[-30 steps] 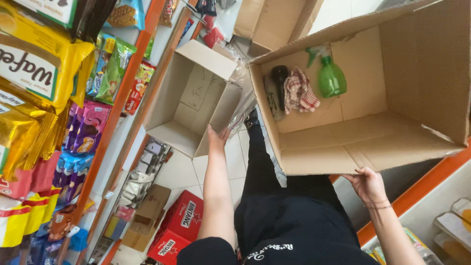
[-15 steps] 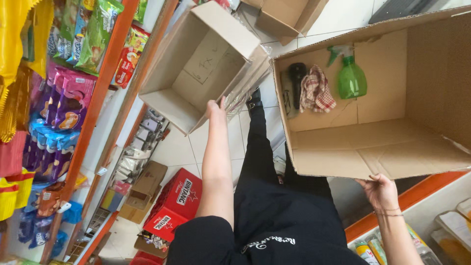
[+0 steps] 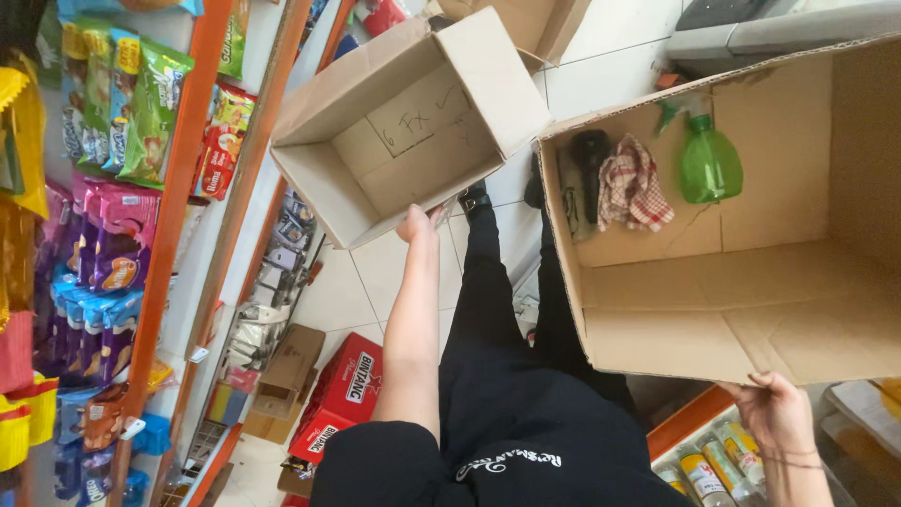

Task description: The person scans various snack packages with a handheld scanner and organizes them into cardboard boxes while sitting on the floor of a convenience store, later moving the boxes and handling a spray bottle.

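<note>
Left hand: we are seeing the left hand [image 3: 419, 223] at the centre of the frame, raised to the lower edge of the smaller cardboard box [image 3: 405, 127]; its fingers are grasping that edge, though the fingertips are hiding behind the cardboard.

Smaller box: it is sitting in the upper middle of the frame, open side facing us and showing nothing inside but some handwriting on its inner wall.

Right hand: we are finding the right hand [image 3: 777, 415] at the lower right of the frame, its fingers gripping the bottom flap of the bigger cardboard box [image 3: 751, 300].

Bigger box: it is filling the right side of the frame, tipped open towards us, just beside the smaller box.

Inside the bigger box: a green spray bottle [image 3: 709, 161], a checked cloth [image 3: 632, 184] and a dark object [image 3: 589, 155] are lying together against the far inner wall, in the upper part of the box.

Surroundings: shelves of snack packets [image 3: 103, 188] are running down the left of the frame, red cartons [image 3: 345, 385] are standing on the tiled floor [image 3: 366, 272] at the lower middle, and bottles [image 3: 699, 474] are showing at the lower right.
</note>
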